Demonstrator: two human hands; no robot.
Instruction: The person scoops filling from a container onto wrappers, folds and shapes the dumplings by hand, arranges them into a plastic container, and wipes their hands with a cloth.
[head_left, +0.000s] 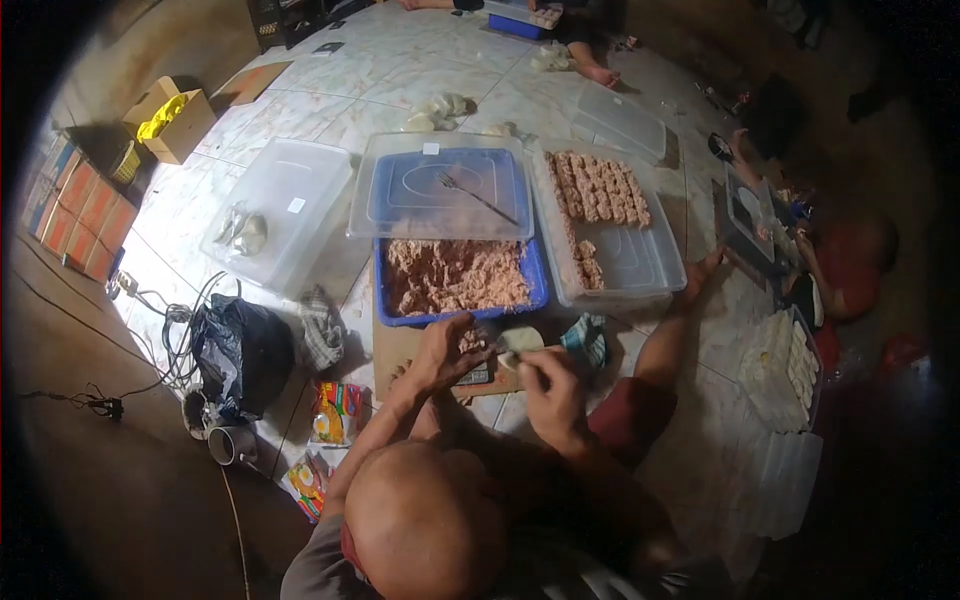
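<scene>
My left hand is closed around a small clump of pinkish minced filling, just below the blue tub. To the right, my right hand has its fingers curled in a pinch; what it grips is too small to make out. Between the hands lies a pale round stack of what look like dough wrappers. Under my left hand a small digital scale partly shows. The blue tub holds a mass of minced filling, and a fork rests on the clear lid over its far part.
A clear tray with rows of shaped pieces stands at right. Left are another lid, a black plastic bag, a mug, cables and food packets. A cloth lies near my right hand. Other people sit farther off.
</scene>
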